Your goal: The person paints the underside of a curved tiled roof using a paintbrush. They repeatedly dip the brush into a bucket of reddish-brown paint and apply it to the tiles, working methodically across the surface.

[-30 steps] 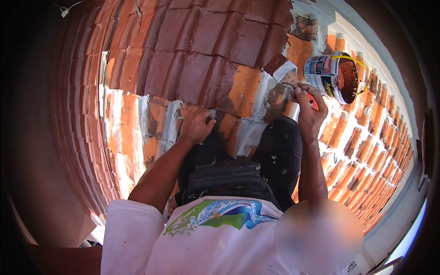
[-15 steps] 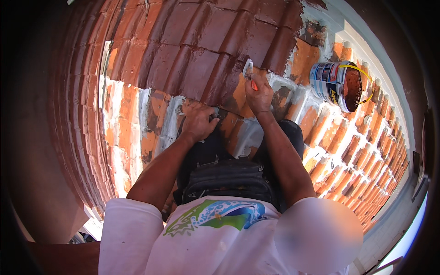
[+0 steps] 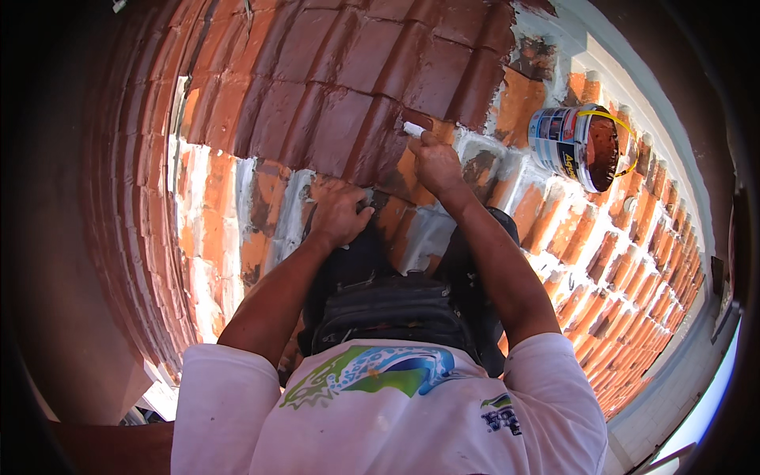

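My right hand [image 3: 438, 168] is closed around a paintbrush [image 3: 412, 129], whose pale end shows beyond the fingers. The brush is at the boundary between freshly coated brown-red roof tiles [image 3: 380, 47] and bare orange ones [image 3: 406, 168]. Most of its handle is hidden inside the hand. To the left, my left hand [image 3: 339, 212] rests on the tiles by my knee, thumb apart from the fingers and nothing seen in it. A paint bucket [image 3: 556, 145] with a yellow handle lies tilted to the right, its opening and inner wall stained brown-red.
Patchy orange tiles with white and grey coating [image 3: 590, 229] slope away to the right. A pale wall edge [image 3: 633, 55] curves along the right side. At the far left, coated tiles run down beside a brown surface [image 3: 71, 277]. My knees are on the tiles.
My right hand has moved slightly left with the paintbrush and turned it, so the pale end now points left. My left hand stays in place.
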The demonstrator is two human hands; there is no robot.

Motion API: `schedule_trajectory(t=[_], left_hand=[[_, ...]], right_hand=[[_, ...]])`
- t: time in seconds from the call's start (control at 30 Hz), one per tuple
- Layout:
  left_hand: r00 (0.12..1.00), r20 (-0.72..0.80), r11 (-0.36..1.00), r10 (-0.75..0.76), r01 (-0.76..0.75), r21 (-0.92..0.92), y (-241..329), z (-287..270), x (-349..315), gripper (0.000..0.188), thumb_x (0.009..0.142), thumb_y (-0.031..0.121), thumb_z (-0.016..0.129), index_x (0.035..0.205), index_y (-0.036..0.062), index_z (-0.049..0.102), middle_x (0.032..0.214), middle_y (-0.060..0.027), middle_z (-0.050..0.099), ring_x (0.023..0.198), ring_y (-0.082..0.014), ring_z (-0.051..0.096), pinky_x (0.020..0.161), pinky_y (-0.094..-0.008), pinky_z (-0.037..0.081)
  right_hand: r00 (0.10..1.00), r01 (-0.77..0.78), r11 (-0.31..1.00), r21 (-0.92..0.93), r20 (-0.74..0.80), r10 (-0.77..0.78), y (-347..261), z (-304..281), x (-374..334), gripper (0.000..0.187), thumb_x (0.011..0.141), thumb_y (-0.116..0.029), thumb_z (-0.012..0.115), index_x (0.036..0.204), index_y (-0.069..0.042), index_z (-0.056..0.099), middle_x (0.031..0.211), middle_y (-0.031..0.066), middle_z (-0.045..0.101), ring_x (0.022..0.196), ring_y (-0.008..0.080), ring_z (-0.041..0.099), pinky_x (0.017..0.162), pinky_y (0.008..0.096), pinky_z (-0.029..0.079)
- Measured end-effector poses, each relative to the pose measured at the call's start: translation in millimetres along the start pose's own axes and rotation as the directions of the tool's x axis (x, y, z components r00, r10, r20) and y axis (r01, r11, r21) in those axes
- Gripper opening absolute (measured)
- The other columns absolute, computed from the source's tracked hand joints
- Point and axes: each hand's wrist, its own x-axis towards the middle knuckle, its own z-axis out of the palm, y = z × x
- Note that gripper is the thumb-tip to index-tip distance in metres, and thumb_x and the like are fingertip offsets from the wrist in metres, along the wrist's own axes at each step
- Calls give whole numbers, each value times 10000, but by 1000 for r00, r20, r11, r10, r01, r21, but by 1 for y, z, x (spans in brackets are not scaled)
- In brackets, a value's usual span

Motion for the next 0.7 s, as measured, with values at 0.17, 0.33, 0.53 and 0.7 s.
schedule_trajectory(t=[0.17,0.33,0.53,0.7], left_hand=[[999,20,997,-46,47,-66,-1,2,0,201,849,228,862,915,80,744,1000,-90,741,1162,-312,651,1230,-585,309],[999,19,998,-36,37,-41,0,-2,-2,198,842,215,865,916,77,743,998,-92,746,1145,-313,656,1162,-551,354],[999,14,999,-44,44,-29,2,-2,0,200,844,213,866,921,75,744,993,-85,747,1141,-315,656,1170,-530,351],[999,24,998,-49,49,-36,3,-1,0,196,841,201,869,920,74,743,1007,-99,746,1156,-308,653,1188,-537,339]], right_hand=[[988,-149,976,157,-24,154,13,-8,5,290,839,-15,735,1122,-47,793,1061,203,774,958,382,778,877,462,643],[838,-440,313,842,259,481,69,-22,22,212,939,21,728,1145,39,771,1015,163,810,876,246,805,782,360,664],[719,-549,33,835,452,528,107,-12,32,181,997,-19,729,1170,35,738,999,127,788,865,214,789,777,355,683],[644,-579,-118,807,541,541,96,-5,20,177,998,-36,736,1154,48,736,999,129,784,837,222,791,768,362,690]])
